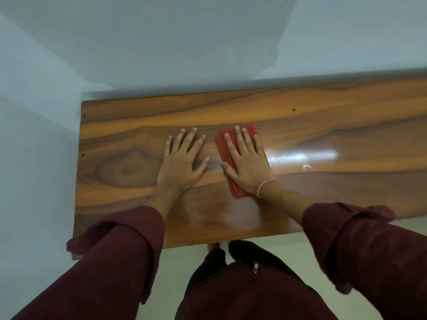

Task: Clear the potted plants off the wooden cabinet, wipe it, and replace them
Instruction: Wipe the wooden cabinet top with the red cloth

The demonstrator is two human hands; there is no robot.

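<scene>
- The right hand (245,162) lies flat on a folded red cloth (233,188), fingers straight and a little spread, palm pressing the cloth down onto the wood; a flat palm likely spreads the pressure over the whole pad, which suits wiping.
- The left hand (182,162) lies just beside it, thumb tips near but apart, fingers spread and flat on the bare wood, holding nothing (it looks like a brace to steady the body while the other hand works).
- A thin band (265,184) circles the right wrist, and both dark red sleeves (120,250) are rolled back, probably to keep the cuffs off the surface.
- Under both hands is the wooden cabinet (346,116) top, running well out past the right hand; a hazy pale patch (240,213) sits just behind the right wrist, toward the person, and may be damp or a reflection.
- Beyond the right hand a bright glare streak (302,155) lies on the polish, with a small mark (306,168) near it.
- No potted plants are in view, so the clearing step appears done and wiping is in hand; replacing them remains.
</scene>
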